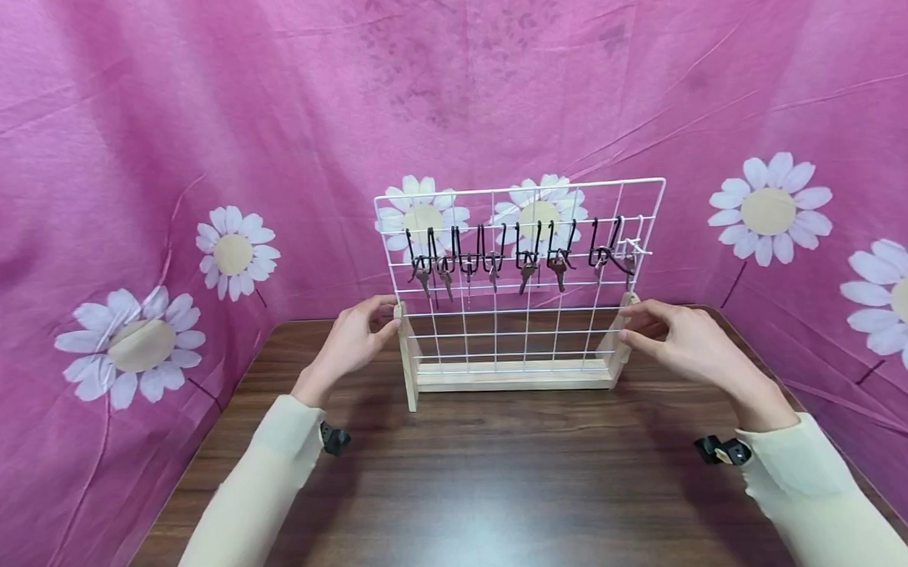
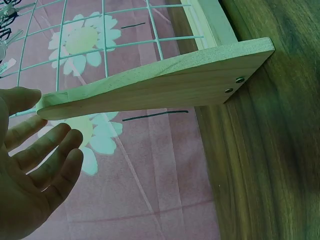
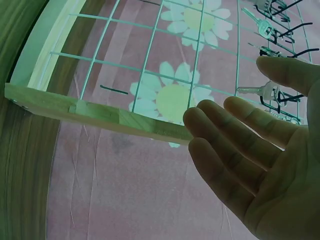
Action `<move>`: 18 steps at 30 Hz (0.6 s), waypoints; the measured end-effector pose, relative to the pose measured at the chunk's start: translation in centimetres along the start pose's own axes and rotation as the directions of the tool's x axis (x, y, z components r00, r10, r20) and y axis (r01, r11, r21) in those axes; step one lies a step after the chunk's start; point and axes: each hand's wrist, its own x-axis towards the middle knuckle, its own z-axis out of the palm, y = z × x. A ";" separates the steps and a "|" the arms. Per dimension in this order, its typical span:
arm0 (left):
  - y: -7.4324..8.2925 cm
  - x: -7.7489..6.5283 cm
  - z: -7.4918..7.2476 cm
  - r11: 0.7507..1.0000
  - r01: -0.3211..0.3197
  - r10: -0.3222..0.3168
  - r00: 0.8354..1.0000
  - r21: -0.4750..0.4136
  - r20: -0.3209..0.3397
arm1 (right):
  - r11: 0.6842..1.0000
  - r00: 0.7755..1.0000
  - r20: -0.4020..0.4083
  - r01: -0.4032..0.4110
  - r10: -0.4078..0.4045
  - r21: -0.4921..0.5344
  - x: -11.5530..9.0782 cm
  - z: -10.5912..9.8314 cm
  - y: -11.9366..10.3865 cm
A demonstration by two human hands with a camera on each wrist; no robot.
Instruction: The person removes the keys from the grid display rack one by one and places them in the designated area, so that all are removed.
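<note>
In the head view a white wire grid (image 1: 496, 311) stands upright in a pale wooden stand (image 1: 513, 376). Keys (image 1: 558, 266) hang from a row of black hooks (image 1: 528, 252) across its upper half. My left hand (image 1: 351, 337) is at the stand's left side piece. The left wrist view shows its thumb and index finger pinching the rounded top end of that wooden side piece (image 2: 150, 85), other fingers spread. At the right side piece (image 3: 100, 112) is my right hand (image 1: 677, 338), its fingers extended and overlapping the wood's upper end, thumb apart.
The stand sits toward the back of a dark brown wooden table (image 1: 475, 466). A pink cloth (image 1: 305, 113) with white daisies hangs behind and along both sides. A small white wire piece (image 1: 633, 245) with hooks is at the grid's right edge.
</note>
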 end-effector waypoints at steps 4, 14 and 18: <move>0.0 0.0 0.1 1.000 -0.006 0.006 1.000 -0.005 -0.003 | 1.000 1.000 -0.004 0.004 -0.004 0.007 0.0 0.3 -0.3; 0.1 -0.2 0.5 1.000 -0.017 0.017 1.000 -0.016 -0.022 | 0.998 1.000 0.011 -0.001 0.001 0.060 0.1 0.9 -0.6; 0.0 -0.2 0.6 1.000 -0.028 0.027 0.999 -0.010 -0.040 | 0.996 1.000 0.008 0.000 -0.001 0.085 0.3 1.1 -0.9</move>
